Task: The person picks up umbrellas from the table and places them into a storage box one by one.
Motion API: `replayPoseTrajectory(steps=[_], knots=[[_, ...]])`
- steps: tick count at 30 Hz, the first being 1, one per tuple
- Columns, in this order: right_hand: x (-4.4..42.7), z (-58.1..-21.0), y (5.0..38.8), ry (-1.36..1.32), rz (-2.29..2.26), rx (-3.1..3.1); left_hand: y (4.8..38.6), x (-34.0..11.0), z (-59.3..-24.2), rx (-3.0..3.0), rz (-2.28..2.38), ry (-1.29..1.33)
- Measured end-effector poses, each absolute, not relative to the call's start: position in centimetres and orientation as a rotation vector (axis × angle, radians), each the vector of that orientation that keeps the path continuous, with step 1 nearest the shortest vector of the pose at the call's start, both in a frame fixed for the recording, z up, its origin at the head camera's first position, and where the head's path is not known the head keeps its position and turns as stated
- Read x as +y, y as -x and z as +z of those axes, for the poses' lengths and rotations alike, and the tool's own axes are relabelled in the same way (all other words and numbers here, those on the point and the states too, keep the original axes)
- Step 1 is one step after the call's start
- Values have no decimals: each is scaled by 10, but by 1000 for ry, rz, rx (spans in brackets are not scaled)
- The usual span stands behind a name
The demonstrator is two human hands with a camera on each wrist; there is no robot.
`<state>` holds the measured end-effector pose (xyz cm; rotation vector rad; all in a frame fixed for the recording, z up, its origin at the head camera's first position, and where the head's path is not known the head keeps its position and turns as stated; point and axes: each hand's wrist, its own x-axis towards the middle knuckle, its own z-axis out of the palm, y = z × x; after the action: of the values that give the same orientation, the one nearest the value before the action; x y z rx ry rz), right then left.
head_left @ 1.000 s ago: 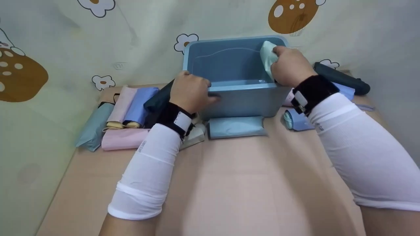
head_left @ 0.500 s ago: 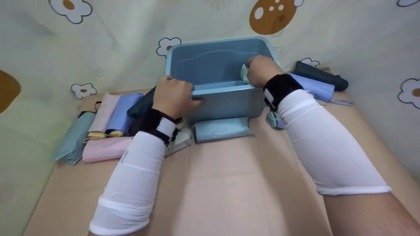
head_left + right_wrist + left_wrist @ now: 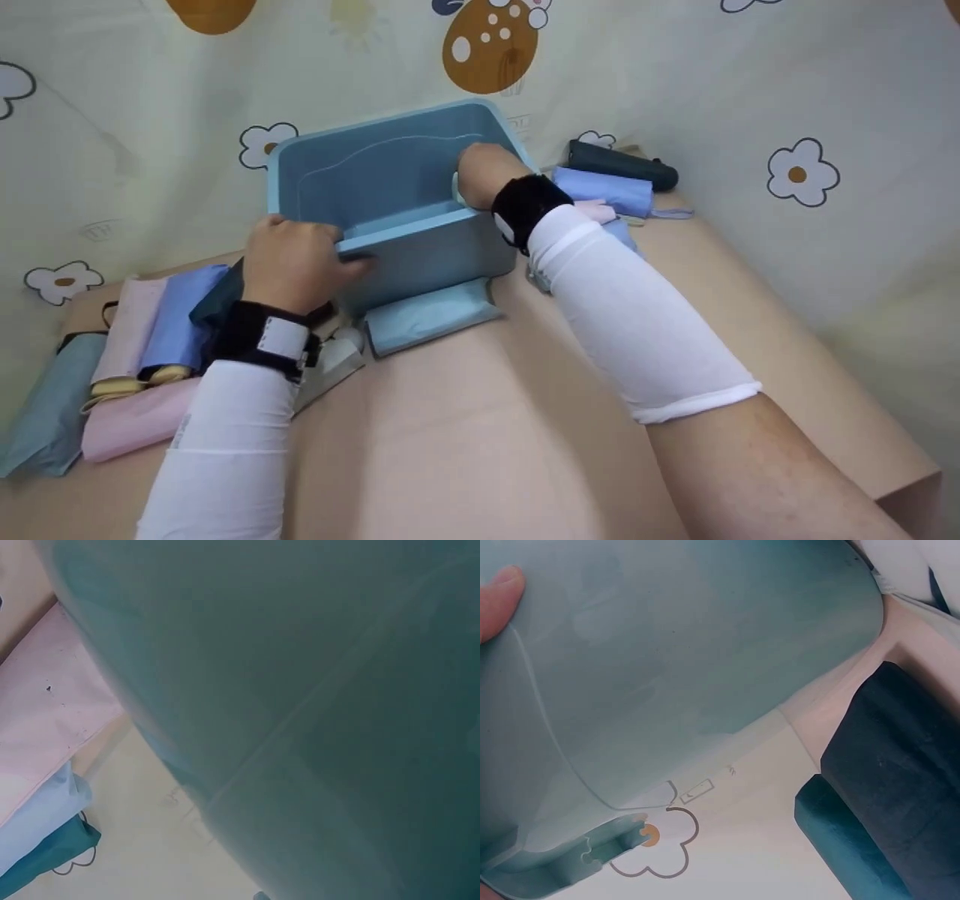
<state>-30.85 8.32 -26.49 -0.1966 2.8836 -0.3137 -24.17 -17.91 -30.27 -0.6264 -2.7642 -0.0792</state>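
Note:
A blue-grey plastic bin [image 3: 427, 262] stands against the back wall. My left hand [image 3: 292, 262] grips its front left corner, fingers over the rim and thumb along the outside. My right hand [image 3: 484, 176] reaches over the right end into the bin, fingers curled. A sliver of a pale green folded umbrella [image 3: 456, 187] shows at that hand's left edge; the hand hides most of it. In front of the bin lies a light teal folded umbrella [image 3: 431, 315]. The bin's wall [image 3: 690, 637] fills much of the left wrist view, and its wall [image 3: 300, 727] most of the right.
Left of the bin lie several folded umbrellas: teal [image 3: 56, 405], pale pink [image 3: 131, 322], blue [image 3: 180, 319], pink [image 3: 139, 420] and dark green [image 3: 900, 772]. On the right are a dark green umbrella [image 3: 619, 165] and a blue one [image 3: 604, 190]. A patterned cloth wall [image 3: 675, 75] hangs behind.
The right hand has lowered the pale green umbrella into the bin's right end, where it is now mostly hidden. The left hand keeps its grip on the rim. The head view has swung right.

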Motion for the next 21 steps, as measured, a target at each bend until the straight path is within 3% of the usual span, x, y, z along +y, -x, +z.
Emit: replayPoseTrajectory(steps=[21], knots=[[88,-263,310,299,-239,2817,246,-178,-304,-2813,-70,578]])
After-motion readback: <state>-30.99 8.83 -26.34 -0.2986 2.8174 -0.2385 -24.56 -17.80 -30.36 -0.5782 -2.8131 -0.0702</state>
